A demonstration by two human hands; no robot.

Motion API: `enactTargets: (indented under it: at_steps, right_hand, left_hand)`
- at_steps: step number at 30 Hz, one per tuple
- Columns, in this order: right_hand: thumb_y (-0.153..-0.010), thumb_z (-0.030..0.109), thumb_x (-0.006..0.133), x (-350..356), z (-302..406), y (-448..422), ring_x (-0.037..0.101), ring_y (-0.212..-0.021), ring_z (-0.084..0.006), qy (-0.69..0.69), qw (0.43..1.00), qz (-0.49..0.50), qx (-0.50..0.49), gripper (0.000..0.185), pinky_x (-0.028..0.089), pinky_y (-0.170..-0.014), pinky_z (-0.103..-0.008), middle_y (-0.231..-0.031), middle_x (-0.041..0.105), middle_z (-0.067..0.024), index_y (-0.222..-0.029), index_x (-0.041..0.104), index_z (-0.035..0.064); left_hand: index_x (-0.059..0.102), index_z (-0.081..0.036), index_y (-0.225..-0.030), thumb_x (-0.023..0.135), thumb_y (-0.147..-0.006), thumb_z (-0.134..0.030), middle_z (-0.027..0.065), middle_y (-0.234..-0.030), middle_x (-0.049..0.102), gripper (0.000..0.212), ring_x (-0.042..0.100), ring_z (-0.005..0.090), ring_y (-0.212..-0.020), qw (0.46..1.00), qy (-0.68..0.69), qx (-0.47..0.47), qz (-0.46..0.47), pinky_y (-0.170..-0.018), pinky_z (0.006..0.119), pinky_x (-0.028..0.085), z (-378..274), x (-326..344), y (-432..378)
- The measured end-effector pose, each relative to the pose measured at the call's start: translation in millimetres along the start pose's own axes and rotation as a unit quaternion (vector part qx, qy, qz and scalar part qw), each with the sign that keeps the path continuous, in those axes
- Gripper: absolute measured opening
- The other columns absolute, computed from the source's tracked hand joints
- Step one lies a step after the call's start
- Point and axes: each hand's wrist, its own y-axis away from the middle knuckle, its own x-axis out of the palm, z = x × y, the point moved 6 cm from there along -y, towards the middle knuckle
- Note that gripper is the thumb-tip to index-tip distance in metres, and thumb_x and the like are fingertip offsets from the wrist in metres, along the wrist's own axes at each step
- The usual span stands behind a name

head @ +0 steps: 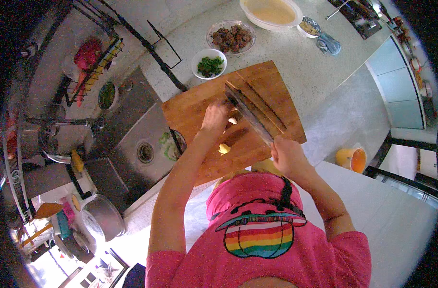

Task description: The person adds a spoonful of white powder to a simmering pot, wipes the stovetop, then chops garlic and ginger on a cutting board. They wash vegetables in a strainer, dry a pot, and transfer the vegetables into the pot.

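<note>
A wooden cutting board (190, 108) lies on the counter, its left part reaching over the sink. My right hand (289, 154) grips the near end of a large knife (249, 114), whose blade slants up and left across the board. My left hand (216, 114) is on the board beside the far part of the blade, fingers curled; what lies under them is hidden. A small white piece, perhaps a garlic clove (232, 121), is just right of my left hand. Nearer to me lies a yellow piece (224, 148), perhaps ginger.
Behind the board stand a bowl of chopped greens (209, 63), a bowl of brown chunks (231, 36) and a large white basin (271, 12). A stainless steel sink (132, 140) is at the left. A black rack post (157, 59) stands close to the board's far left corner.
</note>
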Motion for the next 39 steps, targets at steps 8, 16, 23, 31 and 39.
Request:
enactTargets:
  at_steps: [8,16,23,31,39]
  right_hand:
    - [-0.075,0.012,0.056,-8.9,1.3,5.4,0.057,-0.061,-0.0384,-0.023,0.998,0.040,0.034,0.015,0.046,-0.055,-0.0485,-0.064,0.055,-0.0195,-0.079,0.048,0.0004]
    - [-0.081,0.008,0.053,-8.0,-6.7,1.2,0.048,-0.053,-0.0431,-0.061,0.997,-0.050,-0.025,0.018,0.036,-0.049,-0.0493,-0.055,0.048,-0.0212,-0.069,0.043,0.0004]
    - [-0.081,0.007,0.054,-39.2,3.7,-0.7,0.050,-0.056,-0.0431,-0.048,0.997,-0.063,-0.007,0.018,0.036,-0.049,-0.0486,-0.057,0.048,-0.0222,-0.070,0.042,-0.0007]
    - [-0.081,0.008,0.053,-39.6,-7.8,1.2,0.049,-0.059,-0.0439,-0.038,0.997,-0.073,-0.003,0.018,0.036,-0.051,-0.0497,-0.061,0.049,-0.0228,-0.070,0.042,-0.0007]
    - [-0.082,0.009,0.053,-31.5,-7.4,0.8,0.049,-0.059,-0.0441,-0.052,0.998,-0.032,-0.006,0.020,0.035,-0.051,-0.0495,-0.060,0.049,-0.0230,-0.069,0.042,-0.0014]
  left_hand:
    - [0.062,-0.007,-0.092,0.071,-0.053,0.000,0.0138,-0.089,0.058,0.040,0.057,0.0306,-0.081,0.993,0.106,-0.047,-0.016,-0.069,0.040,0.049,16.4,12.4,-0.3]
    - [0.063,-0.007,-0.086,0.061,-0.074,-0.013,0.0123,-0.081,0.063,0.014,0.062,0.0307,-0.069,0.998,0.007,-0.026,-0.051,-0.060,0.038,0.051,18.7,17.8,-4.4]
    - [0.059,-0.003,-0.087,0.057,-0.068,0.002,0.0165,-0.084,0.058,0.020,0.058,0.0344,-0.076,0.988,0.113,-0.094,-0.055,-0.065,0.040,0.049,20.8,10.1,0.0]
    - [0.059,-0.002,-0.087,0.057,-0.073,-0.003,0.0156,-0.090,0.056,0.014,0.057,0.0343,-0.082,0.992,0.032,0.040,-0.112,-0.066,0.041,0.049,9.3,8.2,-2.4]
    - [0.060,-0.003,-0.087,0.059,-0.070,-0.003,0.0153,-0.089,0.057,0.017,0.058,0.0328,-0.081,0.994,0.104,-0.022,-0.027,-0.067,0.040,0.049,1.1,-2.6,-1.3]
